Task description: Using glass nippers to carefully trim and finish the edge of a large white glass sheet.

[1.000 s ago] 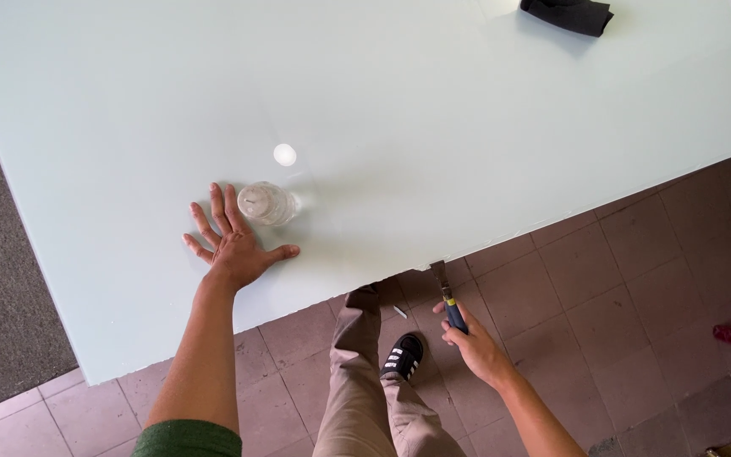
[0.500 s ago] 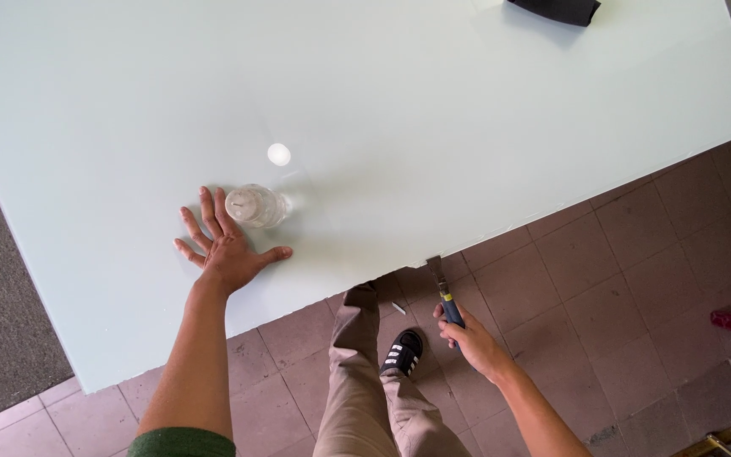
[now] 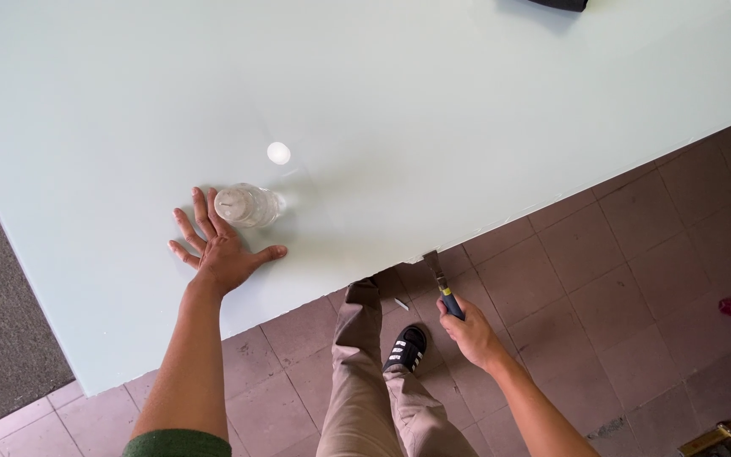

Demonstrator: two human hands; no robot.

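A pale glass counter [image 3: 399,93] fills the upper part of the head view, its near edge running diagonally above a floor of brownish tiles [image 3: 636,254]. A grey mat [image 3: 2,338] lies along the counter's left edge. The person's leg in beige trousers [image 3: 365,381] and a black shoe [image 3: 406,347] stand on the tiles just below the near edge. The left hand [image 3: 222,250] lies flat on the counter close to the near edge, its grip spread wide and holding nothing; the fingertips [image 3: 199,196] reach just beside a clear plastic bottle [image 3: 247,206], which stands upright on the counter with its cap off. The small white cap [image 3: 278,153] lies apart from the bottle, further in from the near edge. The right hand [image 3: 471,334] is below the counter's near edge, its grip pressed together around the dark handle of a scraper [image 3: 443,283], whose blade tip meets the underside of that edge. A dark object [image 3: 560,4] sits at the counter's far edge.
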